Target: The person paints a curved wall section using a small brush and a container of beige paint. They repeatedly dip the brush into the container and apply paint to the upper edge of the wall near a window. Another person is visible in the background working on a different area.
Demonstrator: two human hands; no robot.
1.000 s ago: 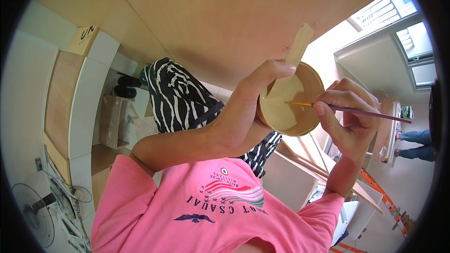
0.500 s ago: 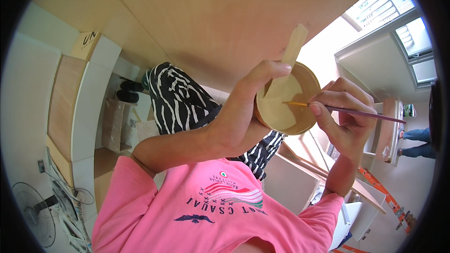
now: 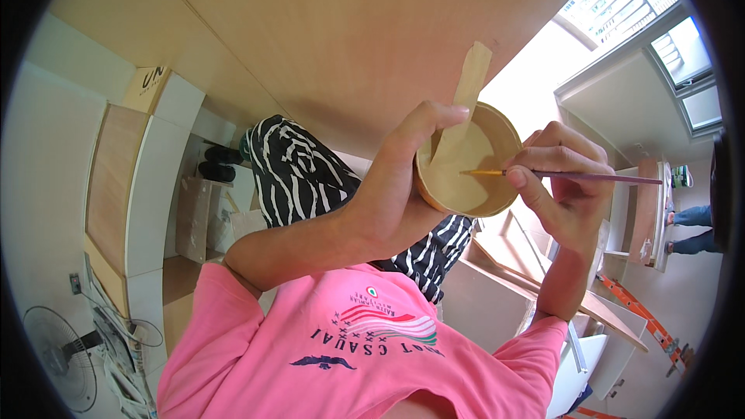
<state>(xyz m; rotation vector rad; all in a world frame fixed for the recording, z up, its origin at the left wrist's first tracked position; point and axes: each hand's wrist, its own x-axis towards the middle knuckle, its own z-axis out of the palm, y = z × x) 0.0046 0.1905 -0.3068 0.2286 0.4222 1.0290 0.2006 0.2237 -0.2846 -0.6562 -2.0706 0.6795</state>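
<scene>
My left hand [image 3: 403, 163] is closed around a round tub [image 3: 508, 128] with pale cream paint [image 3: 458, 182] in it. Its thumb presses a flat wooden stir stick [image 3: 472, 74] against the inside of the tub, and the stick's upper end rises past the rim. In my right hand [image 3: 565, 182], a thin paintbrush [image 3: 605, 178] with a purple handle is pinched between thumb and fingers. The brush's yellowish tip reaches over the rim, at or just above the paint; I cannot tell whether it touches.
A large wood panel [image 3: 310, 23] spans the top of the view. Cabinet units [image 3: 124, 178] and a fan [image 3: 62, 357] stand at left. At right are a window [image 3: 687, 54], an orange ladder [image 3: 644, 318], and another person's legs [image 3: 691, 229]. Dark shoes [image 3: 217, 163] sit on a shelf.
Both hands, the tub and the brush have shifted slightly left in the view. The brush tip stays inside the tub's mouth, and both grips are unchanged.
</scene>
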